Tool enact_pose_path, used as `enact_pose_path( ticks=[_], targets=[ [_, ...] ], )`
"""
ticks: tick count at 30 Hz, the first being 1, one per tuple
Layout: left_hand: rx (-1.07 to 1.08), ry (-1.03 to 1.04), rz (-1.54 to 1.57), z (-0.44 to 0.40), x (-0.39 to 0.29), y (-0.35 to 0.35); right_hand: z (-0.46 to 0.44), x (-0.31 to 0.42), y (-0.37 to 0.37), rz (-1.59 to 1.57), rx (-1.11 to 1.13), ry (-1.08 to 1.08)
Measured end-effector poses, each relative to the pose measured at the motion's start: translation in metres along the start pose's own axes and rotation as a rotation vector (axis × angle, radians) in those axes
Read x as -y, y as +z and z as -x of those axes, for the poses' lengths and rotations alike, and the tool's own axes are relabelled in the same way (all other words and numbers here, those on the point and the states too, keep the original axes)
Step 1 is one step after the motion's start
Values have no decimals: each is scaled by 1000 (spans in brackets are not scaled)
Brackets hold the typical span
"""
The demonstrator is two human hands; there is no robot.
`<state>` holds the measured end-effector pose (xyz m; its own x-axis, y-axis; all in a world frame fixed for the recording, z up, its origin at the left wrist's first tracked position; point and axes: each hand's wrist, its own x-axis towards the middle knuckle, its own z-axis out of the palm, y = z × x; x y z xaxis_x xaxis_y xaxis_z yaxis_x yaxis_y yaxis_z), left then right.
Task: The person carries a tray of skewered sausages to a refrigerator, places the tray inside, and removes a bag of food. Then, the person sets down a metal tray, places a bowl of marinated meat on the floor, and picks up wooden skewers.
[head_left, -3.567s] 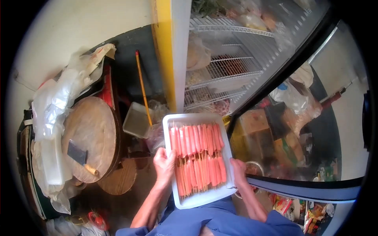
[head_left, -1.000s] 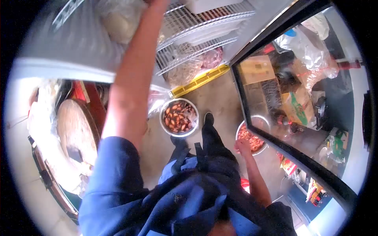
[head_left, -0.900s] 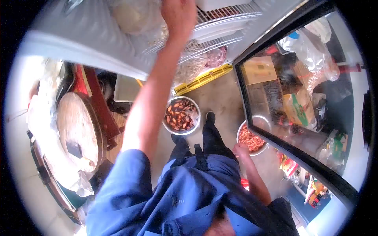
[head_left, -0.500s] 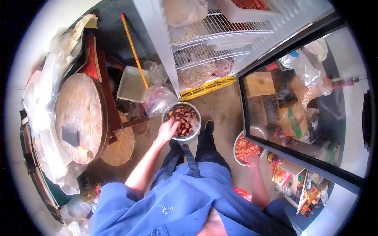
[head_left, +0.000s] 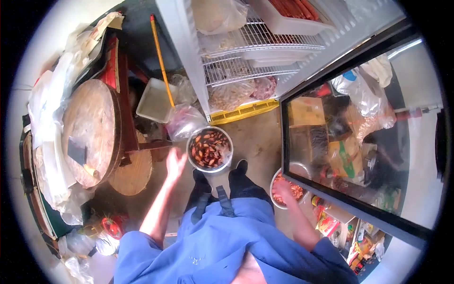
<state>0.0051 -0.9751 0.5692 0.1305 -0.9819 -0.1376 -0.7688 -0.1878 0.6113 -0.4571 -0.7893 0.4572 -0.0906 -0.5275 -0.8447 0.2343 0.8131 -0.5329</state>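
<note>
A round metal bowl [head_left: 230, 160] of dark brown, glossy food pieces [head_left: 208, 147] stands on the floor at my feet. My left hand [head_left: 175, 163] is just left of it, apart from the rim, its fingers loosely spread with nothing visible in them. To my right a second metal bowl [head_left: 273, 193] holds reddish, chopped-looking pieces [head_left: 296, 190]. My right hand [head_left: 282, 189] is over the left part of this bowl; its fingers are blurred against the contents, and I cannot see whether they grip anything. The glass door covers part of that bowl.
An open fridge with wire shelves [head_left: 265, 40] holds bags and trays. Its black-framed glass door [head_left: 283, 137] swings out on the right. At left are a round wooden board [head_left: 90, 137] with a cleaver [head_left: 78, 152], a white tub [head_left: 155, 100], plastic bags [head_left: 187, 122] and a yellow pole [head_left: 161, 57].
My left hand has lifted out of the bowl of brown pieces and moved left. In the other bowl my right hand has shifted forward over the reddish pieces. The whole view has moved slightly.
</note>
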Motion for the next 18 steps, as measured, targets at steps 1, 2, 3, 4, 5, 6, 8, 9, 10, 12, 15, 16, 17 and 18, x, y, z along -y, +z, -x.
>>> enact_pose_path(
  ticks=[1, 2, 3, 4, 5, 6, 8, 9, 10, 12, 15, 16, 17, 18],
  targets=[
    [-56, 20, 73, -25, -46, -11, -20, 0, 13, 0, 28, -58],
    [-203, 190, 128, -52, -79, -15, -27, 21, 30, 139, 32, -34],
    [-224, 97, 184, -76, -118, -24, -33, 47, 47, 276, 39, -11],
    [-335, 190, 204, -102, -152, -34, -45, 60, 61, 269, 64, -59],
    [-405, 272, 288, -124, -184, -45, -58, 70, 73, 260, 88, -106],
    [-463, 394, 357, -143, -211, -53, -72, 81, 86, 255, 95, -101],
    [-508, 516, 557, -168, -262, -65, -106, 104, 110, 284, 106, -194],
    [-479, 551, 677, -179, -275, -66, -121, 116, 120, 277, 115, -188],
    [-587, 547, 541, -189, -284, -66, -136, 127, 129, 233, 146, -150],
    [-770, 606, 376, -208, -288, -63, -176, 148, 143, 182, 185, -106],
    [-887, 661, 330, -221, -279, -56, -293, 129, 158, 1141, 78, -905],
    [-894, 660, 362, -219, -284, -54, -308, 138, 164, 1239, 38, -1028],
    [-897, 665, 341, -218, -283, -53, -320, 148, 170, 1332, -19, -1154],
    [-909, 648, 363, -219, -283, -53, -332, 169, 174, 1388, -56, -1144]
  ],
)
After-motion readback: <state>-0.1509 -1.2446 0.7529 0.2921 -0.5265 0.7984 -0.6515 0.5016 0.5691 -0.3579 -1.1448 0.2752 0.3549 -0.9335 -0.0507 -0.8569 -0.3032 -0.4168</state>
